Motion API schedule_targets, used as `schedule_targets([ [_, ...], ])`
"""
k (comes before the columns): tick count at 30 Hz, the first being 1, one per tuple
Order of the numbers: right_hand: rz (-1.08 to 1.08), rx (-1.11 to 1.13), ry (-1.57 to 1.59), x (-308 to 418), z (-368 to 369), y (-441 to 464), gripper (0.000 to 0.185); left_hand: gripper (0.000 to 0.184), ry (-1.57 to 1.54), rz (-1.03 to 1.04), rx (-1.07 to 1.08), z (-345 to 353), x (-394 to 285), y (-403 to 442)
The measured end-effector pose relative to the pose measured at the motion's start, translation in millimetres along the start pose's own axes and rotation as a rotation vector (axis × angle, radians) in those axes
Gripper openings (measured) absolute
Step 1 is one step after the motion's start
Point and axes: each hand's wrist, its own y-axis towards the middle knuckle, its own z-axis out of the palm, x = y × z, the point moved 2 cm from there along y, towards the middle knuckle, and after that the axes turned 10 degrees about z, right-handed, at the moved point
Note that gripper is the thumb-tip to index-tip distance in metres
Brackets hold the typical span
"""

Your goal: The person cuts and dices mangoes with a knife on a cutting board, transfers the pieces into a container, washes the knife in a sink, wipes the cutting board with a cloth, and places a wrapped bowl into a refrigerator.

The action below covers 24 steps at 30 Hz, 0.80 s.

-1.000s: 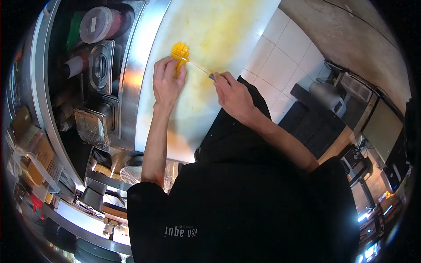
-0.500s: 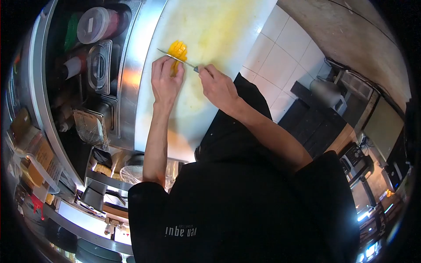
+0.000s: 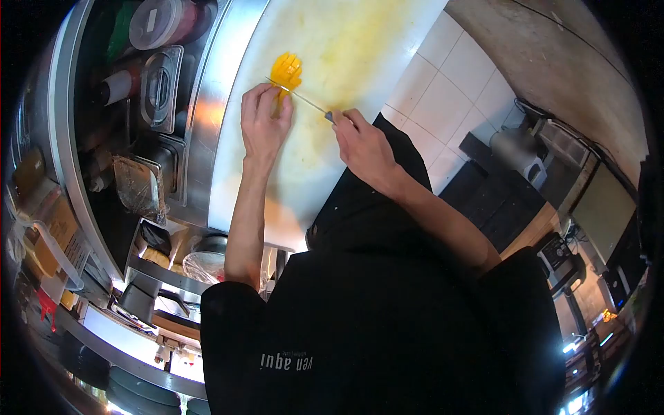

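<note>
A piece of yellow-orange fruit (image 3: pixel 286 67), partly cut into strips or chunks, lies on a white cutting board (image 3: pixel 304 180). My left hand (image 3: pixel 264 124) presses on its near part with bent fingers, which hide some of the flesh. In my right hand (image 3: pixel 365 149) is a small knife (image 3: pixel 308 100), gripped by its handle, fingers closed around it. Its thin blade points left and lies across the fruit, just beyond my left fingertips.
Left of the board runs a steel counter edge (image 3: pixel 223 76). Beyond it sit a lidded steel pan (image 3: pixel 161 90), a round plastic tub (image 3: pixel 153 24) and a container under plastic wrap (image 3: pixel 138 183). Yellow juice stains the board. White floor tiles (image 3: pixel 436 97) lie to the right.
My right hand and the knife have shifted right and slightly down, so less blade sticks out past the fruit on the left. My left hand stays on the fruit.
</note>
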Motion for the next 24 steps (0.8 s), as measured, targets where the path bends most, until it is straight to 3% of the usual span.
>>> schedule_targets([
  [14, 0.024, 0.067, -0.040, 8, 3, 3, 0.039, 0.023, 0.001, -0.024, 0.007, -1, -1, 0],
  [24, -0.009, -0.006, -0.019, 5, 24, 13, 0.033, 0.023, -0.041, -0.082, -0.009, 1, 0, 0],
])
